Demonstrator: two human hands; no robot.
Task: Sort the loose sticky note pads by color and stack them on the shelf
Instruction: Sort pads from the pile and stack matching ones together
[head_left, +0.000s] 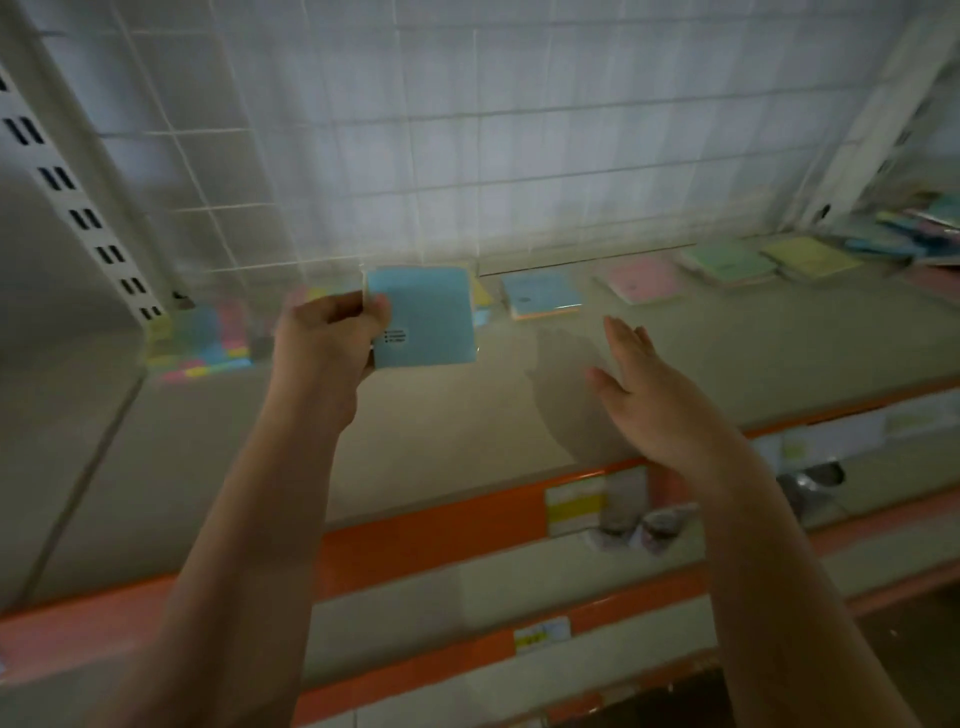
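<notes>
head view: the left hand (332, 332) grips a blue sticky note pad (423, 317) by its left edge, centre of frame, holding it face-up above the shelf (467, 415), probably so its colour can be matched. the right hand (639, 384), right of centre, is open with straight fingers and holds nothing, likely free to take the next pad. along the shelf's back edge lie a blue pad (543, 296), a pink pad (644, 280), a green pad (727, 262) and a yellow pad (810, 257), one colour each. unsorted loose pads (914, 228) sit at upper right.
</notes>
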